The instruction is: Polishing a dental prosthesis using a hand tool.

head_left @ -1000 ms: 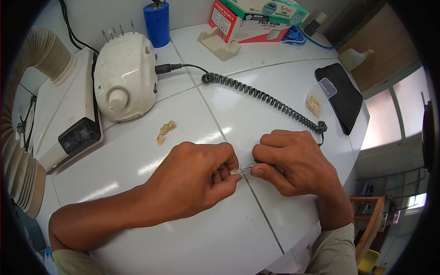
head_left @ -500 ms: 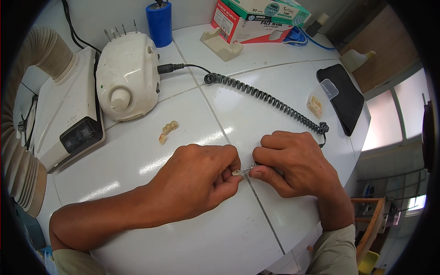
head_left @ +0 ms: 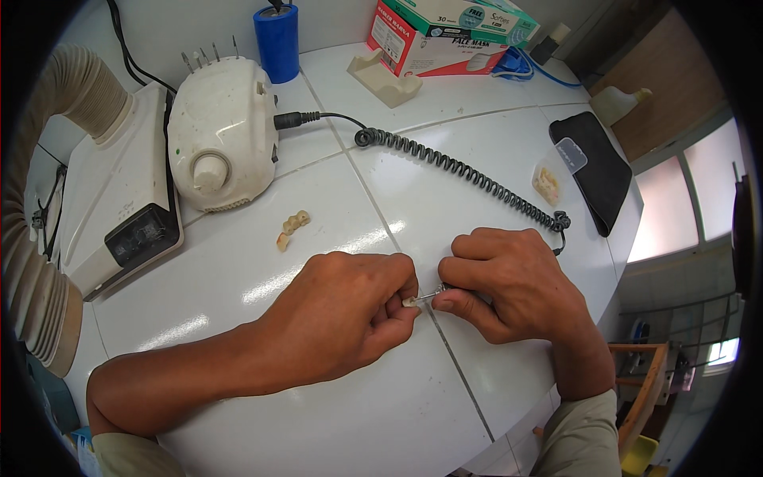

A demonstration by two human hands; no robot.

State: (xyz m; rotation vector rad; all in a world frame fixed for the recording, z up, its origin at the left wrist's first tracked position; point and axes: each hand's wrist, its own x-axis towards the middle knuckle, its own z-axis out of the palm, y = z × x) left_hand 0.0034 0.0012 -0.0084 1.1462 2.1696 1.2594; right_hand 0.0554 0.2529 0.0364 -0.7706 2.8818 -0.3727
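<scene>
Between its fingertips my left hand [head_left: 346, 310] pinches a small cream-coloured dental crown [head_left: 409, 302]. My right hand [head_left: 517, 286] is closed round a rotary handpiece, whose body is mostly hidden by the fingers. The handpiece's thin metal bur [head_left: 428, 296] points left, its tip at the crown; whether they touch is too small to tell. A coiled black cord [head_left: 461, 165] runs from behind the right hand to the white control unit [head_left: 222, 131]. Beyond my left hand, a tooth-coloured dental bridge [head_left: 296, 221] lies on the white tiled table [head_left: 318, 429].
At the left stands a white dust extractor [head_left: 119, 191] with a ribbed hose [head_left: 36, 262]. Farther back are a blue cylinder [head_left: 276, 44], a beige stand [head_left: 384, 78] and stacked boxes [head_left: 441, 48]. A clear container [head_left: 547, 183] of pale pieces lies beside a black pouch [head_left: 592, 171].
Both hands keep nearly the same place and grip. The bur and crown show only a very slight shift in angle.
</scene>
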